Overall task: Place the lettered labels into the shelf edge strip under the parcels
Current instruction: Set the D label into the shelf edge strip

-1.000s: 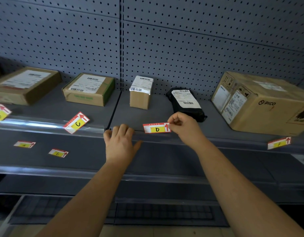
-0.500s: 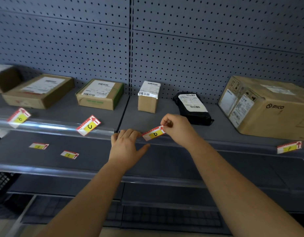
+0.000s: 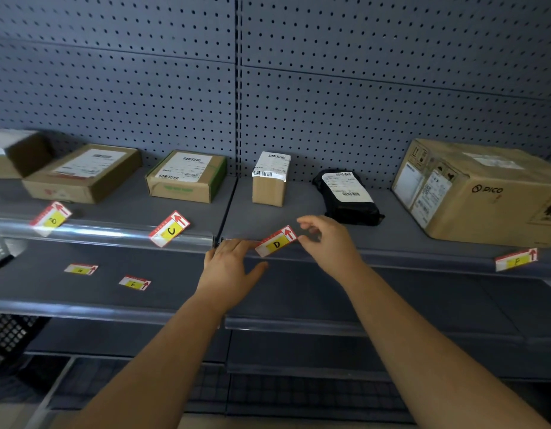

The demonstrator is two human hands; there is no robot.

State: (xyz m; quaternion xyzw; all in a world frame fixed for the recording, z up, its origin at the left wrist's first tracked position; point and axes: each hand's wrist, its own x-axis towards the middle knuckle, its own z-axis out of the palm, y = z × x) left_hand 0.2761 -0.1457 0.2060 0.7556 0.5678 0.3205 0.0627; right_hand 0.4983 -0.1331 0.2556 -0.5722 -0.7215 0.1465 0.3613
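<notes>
Left hand: your left hand [image 3: 229,267] lies flat, fingers spread, fingertips on the shelf edge strip [image 3: 392,257], just left of the D label.
Right hand: your right hand [image 3: 328,243] is loosely opened, fingertips just beside the D label's right end; whether they touch it, you cannot tell.
D label: the D label [image 3: 276,241] sits tilted in the strip, below the small upright parcel [image 3: 270,179].
Other labels: C label [image 3: 170,229] tilted in the strip; E label [image 3: 134,283] flat on the lower shelf [image 3: 82,295].

Both hands [image 3: 229,264] [image 3: 328,243] forward, fingers loose
</notes>
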